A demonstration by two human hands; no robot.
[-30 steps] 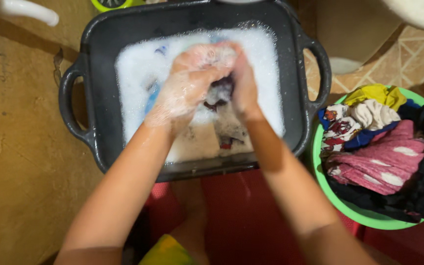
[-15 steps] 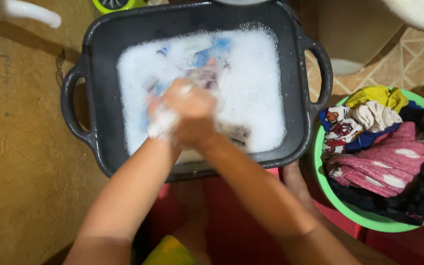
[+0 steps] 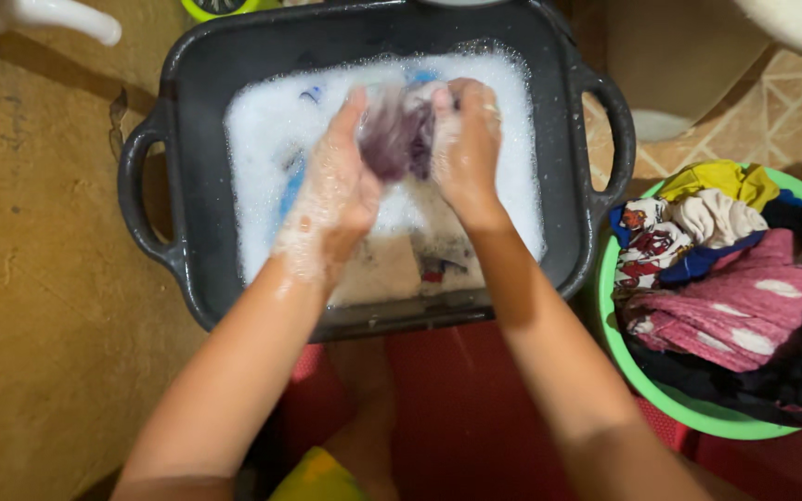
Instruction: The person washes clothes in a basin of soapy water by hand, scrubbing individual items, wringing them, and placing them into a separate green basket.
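Observation:
A dark grey plastic tub (image 3: 187, 278) with side handles holds white soapy water and several soaking clothes. Over its middle, my left hand (image 3: 331, 199) and my right hand (image 3: 466, 148) both grip a wet dark purple cloth (image 3: 394, 139) bunched between them. Both hands are covered in suds. More cloth trails from the hands down into the foam, where blue and patterned pieces show.
A green basin (image 3: 670, 394) at the right is piled with dry clothes: pink, yellow, black and printed pieces. A red surface (image 3: 457, 408) lies below the tub. Brown floor stretches to the left, and tiled floor shows at the top right. A white pipe-like object (image 3: 58, 17) sits top left.
My hands, pressed together near the tub's front edge half a second ago, have moved toward the far side and spread slightly, lifting the purple cloth out of the foam.

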